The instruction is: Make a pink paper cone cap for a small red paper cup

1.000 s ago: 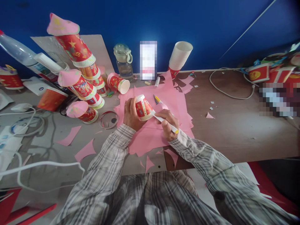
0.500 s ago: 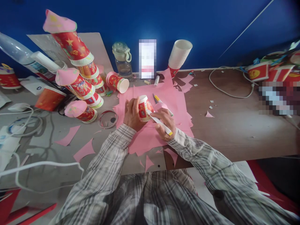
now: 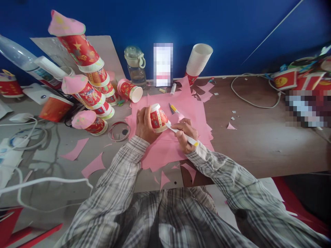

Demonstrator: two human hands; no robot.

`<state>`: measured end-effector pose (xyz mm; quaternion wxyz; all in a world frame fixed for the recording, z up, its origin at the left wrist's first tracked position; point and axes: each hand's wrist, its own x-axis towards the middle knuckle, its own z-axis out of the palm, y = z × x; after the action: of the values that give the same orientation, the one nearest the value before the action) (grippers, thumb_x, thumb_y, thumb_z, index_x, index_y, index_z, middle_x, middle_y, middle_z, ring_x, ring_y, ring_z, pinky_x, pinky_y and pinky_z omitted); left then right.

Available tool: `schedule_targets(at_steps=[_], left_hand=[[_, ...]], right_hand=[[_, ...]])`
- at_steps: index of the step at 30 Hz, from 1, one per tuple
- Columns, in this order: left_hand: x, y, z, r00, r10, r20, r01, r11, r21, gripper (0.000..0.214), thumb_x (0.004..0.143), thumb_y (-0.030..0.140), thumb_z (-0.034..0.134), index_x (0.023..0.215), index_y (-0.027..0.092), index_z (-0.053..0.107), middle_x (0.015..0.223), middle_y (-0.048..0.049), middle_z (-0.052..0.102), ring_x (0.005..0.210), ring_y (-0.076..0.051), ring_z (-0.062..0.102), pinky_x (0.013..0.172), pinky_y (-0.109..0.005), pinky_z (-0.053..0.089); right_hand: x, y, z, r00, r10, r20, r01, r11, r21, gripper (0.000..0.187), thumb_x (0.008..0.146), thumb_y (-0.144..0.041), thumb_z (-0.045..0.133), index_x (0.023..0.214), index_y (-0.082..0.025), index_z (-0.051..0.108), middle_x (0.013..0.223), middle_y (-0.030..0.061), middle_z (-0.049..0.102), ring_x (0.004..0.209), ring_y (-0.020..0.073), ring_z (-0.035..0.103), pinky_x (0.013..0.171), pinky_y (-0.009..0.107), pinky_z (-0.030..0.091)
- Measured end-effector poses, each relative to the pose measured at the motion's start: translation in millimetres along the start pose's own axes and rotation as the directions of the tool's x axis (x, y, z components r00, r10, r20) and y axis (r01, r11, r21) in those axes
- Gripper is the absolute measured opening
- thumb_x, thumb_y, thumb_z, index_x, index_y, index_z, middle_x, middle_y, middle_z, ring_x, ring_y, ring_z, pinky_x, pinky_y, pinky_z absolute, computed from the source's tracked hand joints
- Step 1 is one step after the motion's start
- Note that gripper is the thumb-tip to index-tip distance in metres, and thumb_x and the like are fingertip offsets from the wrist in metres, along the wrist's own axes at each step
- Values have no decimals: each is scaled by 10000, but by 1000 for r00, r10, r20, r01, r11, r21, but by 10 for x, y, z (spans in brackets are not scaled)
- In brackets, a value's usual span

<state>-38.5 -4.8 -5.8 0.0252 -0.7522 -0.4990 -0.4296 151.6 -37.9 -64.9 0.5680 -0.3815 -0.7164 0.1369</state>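
Note:
My left hand [image 3: 145, 124] is wrapped round the side of a red printed paper cup [image 3: 158, 119], which is tilted with its white base up. In my right hand [image 3: 186, 133] is a slim white utility knife [image 3: 191, 140] with a yellow end, gripped between thumb and fingers. Its tip meets the cup's right side, low near the rim; whether it has gone through the wall I cannot tell. Beneath both hands lie overlapping sheets of pink paper [image 3: 157, 156]. A second slim tool with a yellow part [image 3: 174, 109] rests on the paper behind my right hand.
Towers of red cups with pink paper roofs [image 3: 80, 55] stand at the left. Behind are a lying cup [image 3: 130, 91], a water bottle [image 3: 135, 69], a lit phone [image 3: 162, 65], and a cup stack [image 3: 198, 62]. A tape roll [image 3: 118, 131] and pink scraps [image 3: 94, 164] lie nearer.
The cup has tipped a little further, its base leaning left. My right hand and the knife have shifted slightly right, with the tip now at the cup's right edge.

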Motion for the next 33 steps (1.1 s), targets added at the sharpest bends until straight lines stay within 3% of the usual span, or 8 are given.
schedule_targets(at_steps=[7, 14, 22, 33], left_hand=[[15, 29, -15, 1000, -3, -5, 3, 1000, 4, 826, 661, 449, 611, 1287, 146, 166, 1166, -172, 406, 1133, -303, 411, 981, -526, 327], [-11, 9, 8, 998, 57, 0, -56, 998, 21, 853, 663, 480, 598, 1294, 108, 160, 1174, -191, 412, 1147, -292, 401, 1011, -518, 295], [-24, 3, 16, 996, 86, -12, -85, 996, 32, 869, 655, 497, 605, 1300, 110, 168, 1171, -189, 431, 1151, -290, 407, 1020, -514, 290], [8, 35, -12, 997, 62, -37, -60, 998, 33, 812, 671, 477, 597, 1282, 118, 200, 1135, -178, 444, 1120, -286, 435, 1006, -518, 312]], right_hand=[[22, 28, 14, 991, -119, -59, 120, 993, 14, 450, 1171, -639, 591, 1165, -279, 861, 663, -31, 659, 628, 215, 628, 822, 486, 602], [-3, 70, 45, 995, -97, 12, 95, 993, 73, 449, 1151, -619, 633, 1267, -261, 879, 751, 3, 736, 705, 232, 663, 922, 533, 619], [18, 78, 67, 998, -60, 18, 59, 998, 24, 488, 1155, -649, 605, 1211, -254, 886, 733, 9, 745, 663, 225, 654, 890, 539, 630], [38, 36, 11, 998, 10, -58, -7, 999, 38, 429, 1173, -619, 608, 1129, -278, 865, 666, -25, 677, 661, 222, 672, 799, 501, 629]])
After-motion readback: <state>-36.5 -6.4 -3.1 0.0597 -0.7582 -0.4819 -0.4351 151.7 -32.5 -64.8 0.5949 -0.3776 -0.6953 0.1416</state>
